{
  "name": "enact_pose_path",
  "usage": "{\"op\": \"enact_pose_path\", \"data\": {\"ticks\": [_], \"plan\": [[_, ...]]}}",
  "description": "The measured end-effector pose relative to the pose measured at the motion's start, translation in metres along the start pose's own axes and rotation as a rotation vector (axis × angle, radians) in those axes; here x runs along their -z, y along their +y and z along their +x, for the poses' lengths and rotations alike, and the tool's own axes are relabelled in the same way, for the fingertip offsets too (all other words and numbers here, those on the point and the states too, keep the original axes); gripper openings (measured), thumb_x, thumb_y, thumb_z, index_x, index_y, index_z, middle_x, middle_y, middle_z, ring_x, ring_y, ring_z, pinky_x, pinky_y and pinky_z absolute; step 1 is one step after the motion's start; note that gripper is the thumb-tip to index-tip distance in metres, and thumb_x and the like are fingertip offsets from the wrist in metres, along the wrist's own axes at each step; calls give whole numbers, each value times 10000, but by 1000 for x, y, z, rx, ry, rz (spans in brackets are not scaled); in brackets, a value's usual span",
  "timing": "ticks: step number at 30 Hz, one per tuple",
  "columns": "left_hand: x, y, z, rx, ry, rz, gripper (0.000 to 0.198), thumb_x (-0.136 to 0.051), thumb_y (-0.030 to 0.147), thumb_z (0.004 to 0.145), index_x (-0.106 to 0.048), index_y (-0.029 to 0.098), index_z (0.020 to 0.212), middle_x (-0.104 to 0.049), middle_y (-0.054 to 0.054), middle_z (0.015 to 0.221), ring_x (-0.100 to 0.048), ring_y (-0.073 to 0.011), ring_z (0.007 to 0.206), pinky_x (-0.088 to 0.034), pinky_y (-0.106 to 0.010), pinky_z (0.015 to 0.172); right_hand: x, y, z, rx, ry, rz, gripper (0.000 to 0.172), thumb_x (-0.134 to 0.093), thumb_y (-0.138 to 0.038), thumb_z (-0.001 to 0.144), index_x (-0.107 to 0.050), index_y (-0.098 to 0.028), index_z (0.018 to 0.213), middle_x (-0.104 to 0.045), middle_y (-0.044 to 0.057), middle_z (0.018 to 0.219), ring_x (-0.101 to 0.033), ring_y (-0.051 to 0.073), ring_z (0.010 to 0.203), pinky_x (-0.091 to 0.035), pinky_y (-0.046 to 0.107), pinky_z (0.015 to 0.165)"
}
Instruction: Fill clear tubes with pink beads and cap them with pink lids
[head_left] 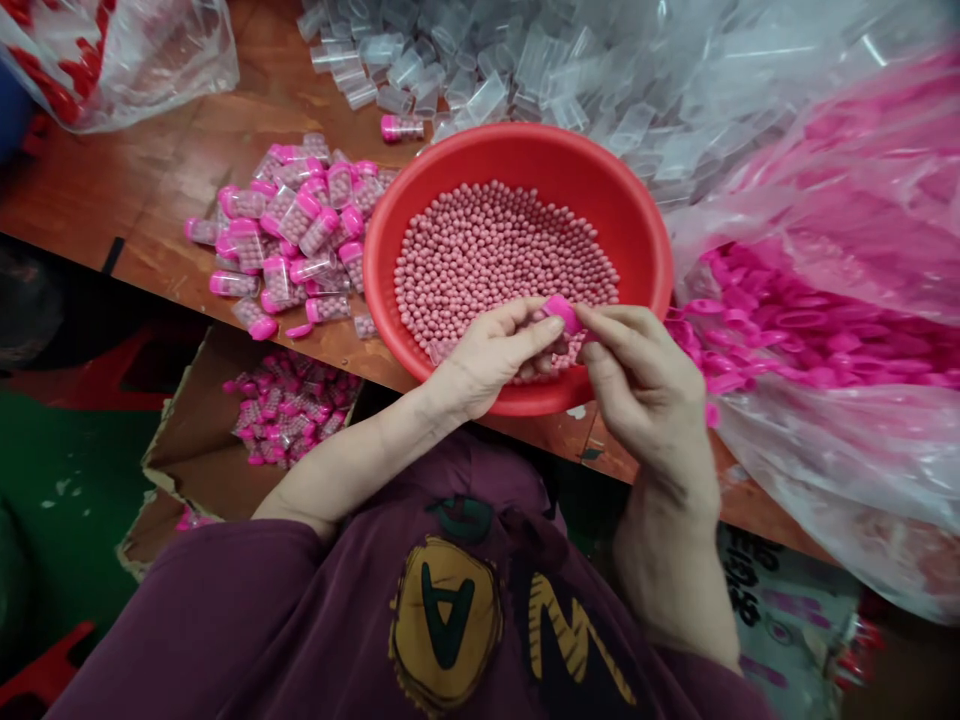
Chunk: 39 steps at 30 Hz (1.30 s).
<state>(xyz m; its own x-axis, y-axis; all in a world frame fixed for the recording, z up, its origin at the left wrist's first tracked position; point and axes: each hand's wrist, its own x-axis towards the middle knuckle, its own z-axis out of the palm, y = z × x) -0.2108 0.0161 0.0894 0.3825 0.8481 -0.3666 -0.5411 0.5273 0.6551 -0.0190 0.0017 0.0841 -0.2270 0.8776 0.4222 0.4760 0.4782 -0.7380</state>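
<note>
My left hand [499,355] and my right hand [645,385] meet above the near rim of a red plastic basin [517,150] filled with small pink beads [502,260]. My right fingertips pinch a bright pink cap [562,315]. My left fingers curl around a small item under that cap, probably a clear plastic tube, though it is mostly hidden. A heap of clear tubes with pink caps [292,225] lies left of the basin. Loose uncapped clear tubes [390,70] spread behind it.
A large plastic bag of pink caps [810,320] lies to the right of the basin. The brown wooden table [127,190] ends just past my arms. Below its edge, an open cardboard box [187,470] holds capped tubes. Another plastic bag [127,55] sits at the far left.
</note>
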Motion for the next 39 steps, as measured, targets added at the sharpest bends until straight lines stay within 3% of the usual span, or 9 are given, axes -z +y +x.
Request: {"op": "enact_pose_path", "data": {"ticks": [2,6,8,11,15,20,29,35,39], "plan": [[1,1,-2,-4,-48,30,309,-948,355,914,-738,159,1029,-716,17,841,-619,-72,678,-497,-202,667,9,8,1,-85,-10,147,369,-724,-355,1098,-768,-370,1464,-838,66,1287,-822,238,1056,-710,419,873],[1,0,-3,-47,-94,200,399,-1007,437,835,-771,169,1012,-698,20,809,-582,-79,667,-478,-221,648,3,22,5,-159,175,275,456,-894,-534,969,-742,-378,1370,-843,33,1100,-791,221,866,-684,368,707],[1,-2,-2,-71,-85,240,391,-979,482,870,-779,173,1003,-702,11,823,-582,-84,680,-491,-232,664,-4,21,6,-180,198,194,340,-817,-572,1022,-765,-325,1250,-825,33,1031,-793,225,857,-694,391,746],[1,-3,0,-75,-63,230,385,-957,488,899,-786,165,1022,-716,2,844,-593,-88,691,-516,-236,687,-8,9,2,-126,119,-26,267,-659,-484,1121,-783,-277,1235,-820,79,1142,-810,260,1017,-704,477,933],[-3,-3,1,-33,5,205,308,-926,398,937,-798,150,1066,-741,-13,883,-650,-102,739,-547,-232,721,-10,-1,-5,32,2,-253,585,-848,-500,948,-684,-245,1448,-754,159,1344,-742,379,1262,-653,619,1104],[-8,0,0,10,49,169,200,-900,301,960,-788,143,1007,-739,1,823,-645,-86,683,-557,-215,710,-25,-3,-10,17,60,-481,690,-844,-414,913,-588,-225,1525,-706,193,1343,-706,405,1255,-650,640,1065],[-6,4,5,85,58,123,248,-845,305,1022,-721,146,878,-720,6,776,-591,-69,632,-488,-213,662,-44,8,-14,24,120,-430,778,-867,-412,860,-531,-253,1544,-670,180,1376,-672,412,1281,-621,685,1114],[-7,0,5,19,65,50,160,-772,178,1044,-743,133,893,-715,5,749,-618,-81,665,-508,-222,709,-42,9,-3,90,94,-414,650,-812,-333,910,-539,-261,1495,-695,159,1253,-694,382,1161,-661,646,1015],[-3,-2,5,16,11,21,154,-740,205,1065,-776,138,931,-755,-17,807,-625,-94,697,-519,-240,740,-42,4,-4,78,118,-421,672,-790,-308,978,-485,-349,1576,-699,174,1339,-685,394,1235,-649,649,1056]]}}
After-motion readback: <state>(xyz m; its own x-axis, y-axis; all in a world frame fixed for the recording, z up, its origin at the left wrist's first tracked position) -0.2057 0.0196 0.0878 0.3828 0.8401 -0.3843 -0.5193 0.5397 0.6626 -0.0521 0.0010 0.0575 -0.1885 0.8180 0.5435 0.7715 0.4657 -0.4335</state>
